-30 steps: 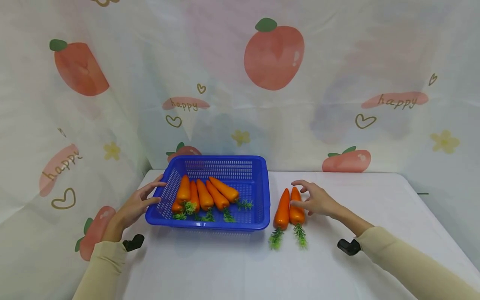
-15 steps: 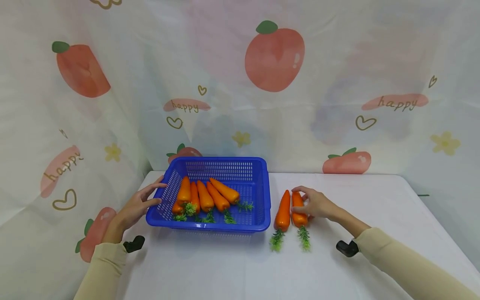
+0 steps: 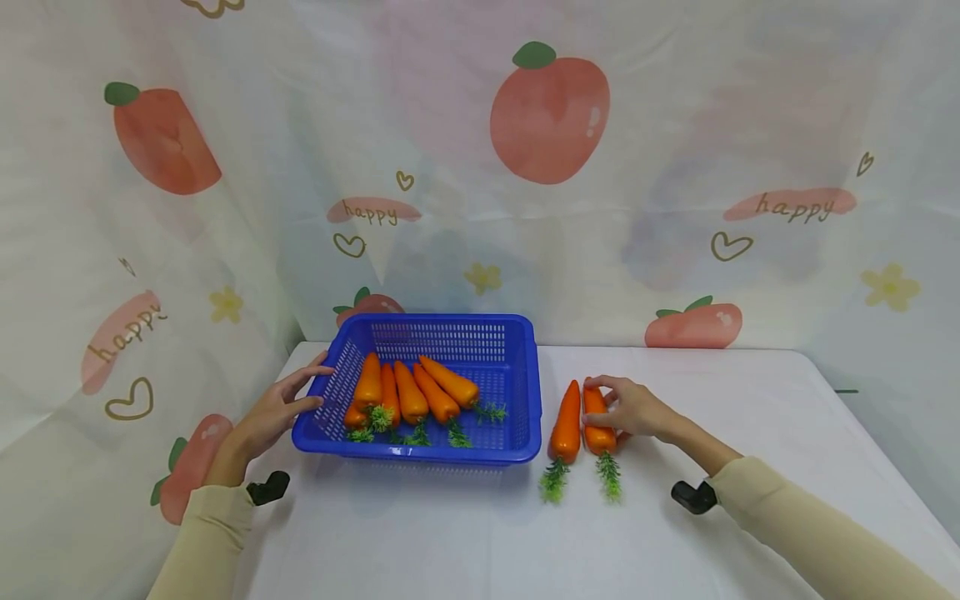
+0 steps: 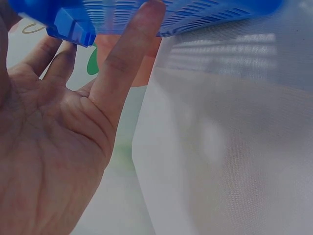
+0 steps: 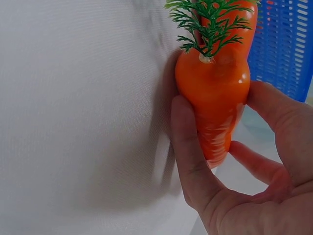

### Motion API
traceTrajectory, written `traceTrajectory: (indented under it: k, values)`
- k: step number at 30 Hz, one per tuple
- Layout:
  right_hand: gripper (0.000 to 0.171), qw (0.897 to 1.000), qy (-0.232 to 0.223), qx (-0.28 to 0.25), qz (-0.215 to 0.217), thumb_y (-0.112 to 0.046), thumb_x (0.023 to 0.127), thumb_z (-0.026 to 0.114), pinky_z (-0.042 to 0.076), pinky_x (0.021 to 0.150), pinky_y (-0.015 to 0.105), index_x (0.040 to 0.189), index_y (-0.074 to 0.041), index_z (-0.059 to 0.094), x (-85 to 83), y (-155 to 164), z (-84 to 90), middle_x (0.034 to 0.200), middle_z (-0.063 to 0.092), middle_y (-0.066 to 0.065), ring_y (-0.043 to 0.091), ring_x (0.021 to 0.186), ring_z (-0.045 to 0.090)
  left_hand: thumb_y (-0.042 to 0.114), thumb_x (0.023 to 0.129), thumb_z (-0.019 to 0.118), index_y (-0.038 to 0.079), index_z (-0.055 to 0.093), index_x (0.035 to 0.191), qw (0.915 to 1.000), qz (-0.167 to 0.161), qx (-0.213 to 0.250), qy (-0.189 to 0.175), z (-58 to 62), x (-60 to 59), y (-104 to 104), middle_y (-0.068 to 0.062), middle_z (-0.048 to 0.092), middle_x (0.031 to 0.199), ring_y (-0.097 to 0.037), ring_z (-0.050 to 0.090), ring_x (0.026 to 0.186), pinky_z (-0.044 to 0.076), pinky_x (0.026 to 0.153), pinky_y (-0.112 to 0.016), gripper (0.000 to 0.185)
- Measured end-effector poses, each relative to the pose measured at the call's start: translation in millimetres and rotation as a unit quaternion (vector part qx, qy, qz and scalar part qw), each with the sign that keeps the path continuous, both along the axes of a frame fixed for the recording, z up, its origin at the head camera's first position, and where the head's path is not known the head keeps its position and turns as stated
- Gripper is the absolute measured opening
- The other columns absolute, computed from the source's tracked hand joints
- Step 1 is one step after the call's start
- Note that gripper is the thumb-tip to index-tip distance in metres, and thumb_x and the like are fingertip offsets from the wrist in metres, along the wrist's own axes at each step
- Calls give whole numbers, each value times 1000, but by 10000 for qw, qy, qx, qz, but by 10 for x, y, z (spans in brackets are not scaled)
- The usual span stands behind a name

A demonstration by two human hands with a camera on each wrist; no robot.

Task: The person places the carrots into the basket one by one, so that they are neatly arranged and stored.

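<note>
- While the left hand (image 3: 273,410) rests flat-fingered against the blue basket (image 3: 525,392), five carrots (image 3: 411,392) lie inside.
- Right hand (image 3: 633,408) grips one carrot (image 3: 597,421) on the counter (image 3: 465,533), right of the basket.
- Another loose carrot (image 3: 566,423) lies just beside it; apparently two left.

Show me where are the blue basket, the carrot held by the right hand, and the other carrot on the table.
blue basket (image 3: 534,392), head view, on its right wall.
held carrot (image 5: 215,93), right wrist view, on its thick upper body.
other carrot (image 3: 566,421), head view, on the middle of its body.
</note>
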State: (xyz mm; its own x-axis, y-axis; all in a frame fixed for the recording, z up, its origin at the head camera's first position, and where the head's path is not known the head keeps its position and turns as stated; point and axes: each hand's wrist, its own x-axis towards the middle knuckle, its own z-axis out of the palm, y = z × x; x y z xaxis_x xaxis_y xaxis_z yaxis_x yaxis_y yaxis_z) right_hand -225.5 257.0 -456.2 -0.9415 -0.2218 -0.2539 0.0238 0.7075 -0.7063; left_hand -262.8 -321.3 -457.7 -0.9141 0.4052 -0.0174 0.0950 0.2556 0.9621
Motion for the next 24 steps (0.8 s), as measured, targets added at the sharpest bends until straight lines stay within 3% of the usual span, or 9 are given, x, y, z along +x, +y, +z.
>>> traceTrajectory:
  k: [17, 24]
  values:
    - [71, 9995, -72, -315, 8, -23, 91, 79, 63, 63, 40, 150, -2, 45, 18, 18, -3, 123, 54, 30, 22, 70, 67, 15, 104, 59, 7, 43, 153, 10000, 35, -80, 3, 25, 24, 20, -2, 4, 174, -48, 10, 154, 46, 103, -65, 52]
    - [70, 9997, -58, -243, 11, -22, 92, 79, 63, 64, 39, 150, -2, 46, 5, 12, -8, 121, 55, 28, 22, 74, 66, 15, 104, 59, 7, 43, 153, 9999, 82, -103, 12, 30, 19, 25, -2, 5, 174, -49, 11, 154, 48, 103, -62, 52]
